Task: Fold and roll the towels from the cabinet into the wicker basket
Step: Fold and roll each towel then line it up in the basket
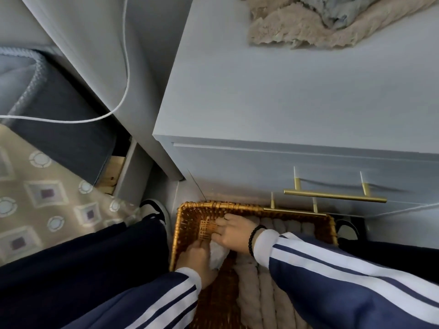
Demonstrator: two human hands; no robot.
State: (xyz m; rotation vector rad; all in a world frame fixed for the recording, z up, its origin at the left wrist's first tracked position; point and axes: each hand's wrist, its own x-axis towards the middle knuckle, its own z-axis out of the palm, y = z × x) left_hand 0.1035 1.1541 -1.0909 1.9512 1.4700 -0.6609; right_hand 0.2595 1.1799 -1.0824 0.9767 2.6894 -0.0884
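A brown wicker basket (180, 224) stands on the floor in front of the white cabinet (273, 96). Several beige rolled towels (251, 288) lie side by side inside it. Both my hands are down in the basket's left part around a pale grey rolled towel (217, 256). My left hand (196, 258) grips its near side. My right hand (234, 231) lies over its far side, fingers curled down toward the basket floor. On the cabinet top at the back lie loose towels, beige (297, 32) and grey-blue (332, 13).
Two gold drawer handles (332, 197) stick out from the cabinet front just above the basket's far rim. A white cable (126, 74) hangs at the left. A patterned floor (47, 198) and a dark cushion lie to the left. My shoe (155, 208) stands beside the basket.
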